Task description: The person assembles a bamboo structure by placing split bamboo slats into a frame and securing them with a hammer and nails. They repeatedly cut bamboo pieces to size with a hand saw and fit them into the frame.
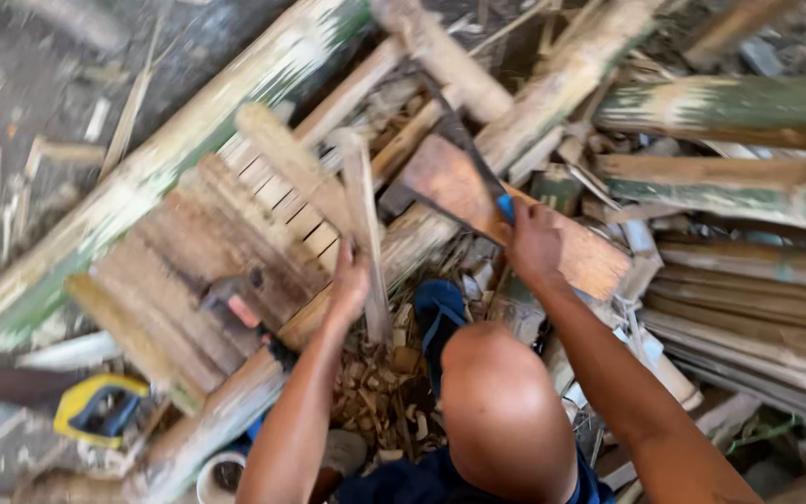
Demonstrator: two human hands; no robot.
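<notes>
My left hand (349, 280) grips a thin upright bamboo stick (364, 219) that stands on end among the scraps. My right hand (534, 245) holds the blue handle of a dark-bladed chopping knife (464, 149), whose blade points up and away over a flat wooden plank (478, 191). My bent knee (501, 401) fills the lower middle of the view, and a blue sandal (436, 313) shows just beyond it. Wood chips lie around my foot.
Long split bamboo poles (170, 154) cross the ground on the left, and more are stacked at the right (748, 187). A bundle of flat slats (207, 271) lies at centre left with a small hammer (230, 297) on it. A yellow-handled saw (95, 406) sits at the lower left.
</notes>
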